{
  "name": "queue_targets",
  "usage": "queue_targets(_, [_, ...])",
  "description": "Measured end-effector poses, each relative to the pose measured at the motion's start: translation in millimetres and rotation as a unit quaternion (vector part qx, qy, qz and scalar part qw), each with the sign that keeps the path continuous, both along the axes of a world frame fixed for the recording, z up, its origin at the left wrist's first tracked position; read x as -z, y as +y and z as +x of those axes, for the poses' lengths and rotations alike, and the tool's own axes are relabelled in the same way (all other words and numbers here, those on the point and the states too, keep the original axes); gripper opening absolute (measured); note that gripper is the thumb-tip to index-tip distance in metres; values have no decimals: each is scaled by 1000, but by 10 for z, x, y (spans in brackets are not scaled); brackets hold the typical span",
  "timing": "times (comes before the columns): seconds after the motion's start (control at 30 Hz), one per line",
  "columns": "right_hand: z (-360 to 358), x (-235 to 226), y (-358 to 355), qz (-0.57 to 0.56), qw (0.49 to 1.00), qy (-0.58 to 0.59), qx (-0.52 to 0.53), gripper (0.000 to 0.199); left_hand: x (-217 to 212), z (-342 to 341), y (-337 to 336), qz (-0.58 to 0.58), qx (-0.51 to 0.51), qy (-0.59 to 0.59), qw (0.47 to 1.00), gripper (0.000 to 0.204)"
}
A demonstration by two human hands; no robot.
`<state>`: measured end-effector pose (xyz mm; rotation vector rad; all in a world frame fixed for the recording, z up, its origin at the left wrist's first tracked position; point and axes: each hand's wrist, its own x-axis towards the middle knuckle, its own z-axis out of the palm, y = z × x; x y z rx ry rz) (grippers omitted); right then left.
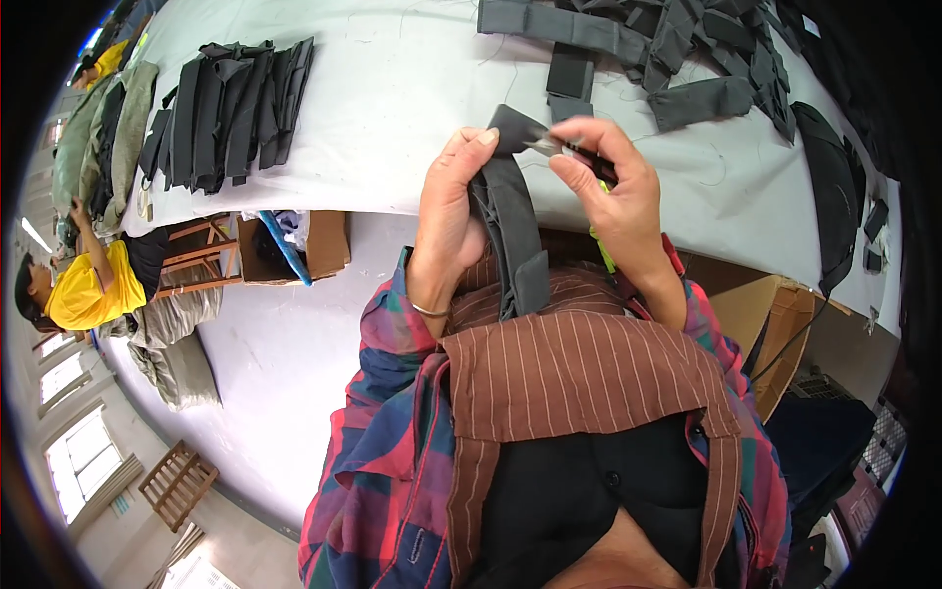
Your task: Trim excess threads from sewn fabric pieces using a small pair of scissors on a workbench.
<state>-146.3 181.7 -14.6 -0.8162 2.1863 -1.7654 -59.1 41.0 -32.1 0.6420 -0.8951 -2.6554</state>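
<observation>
My left hand (454, 196) grips a dark grey sewn fabric strip (517, 231), thumb on top near its upper end. The strip hangs down in front of my striped apron. Small thread snips (589, 162) are in my right hand (616, 191), their blades pointing left at the edge of the strip's upper end. The blade tips look blurred, so I cannot tell if they touch the cloth. Ahead to the right lies a loose pile of similar grey strips (702, 98), and at the left of the table a neat row of stacked strips (231, 113).
The white-covered table (392, 128) spans the front, strewn with loose threads. A dark bag-like item (827, 196) sits at its right edge. Cardboard boxes (329, 245) (780, 344) stand below. At far left, a person in yellow (93, 290) works beside piled cloth.
</observation>
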Motion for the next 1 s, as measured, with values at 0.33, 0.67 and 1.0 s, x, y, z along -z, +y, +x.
queue_targets(0.33, [-175, 59, 53, -92, 985, -127, -67, 10, -99, 430, 237, -81, 158, -18, 984, 74])
queue_targets(0.67, [192, 24, 174, -74, 977, 94, -179, 25, -18, 465, 238, -161, -70, -56, 983, 35])
queue_targets(1.0, [164, 307, 123, -29, 995, 51, -80, 24, 248, -94, 216, -295, -100, -69, 948, 11])
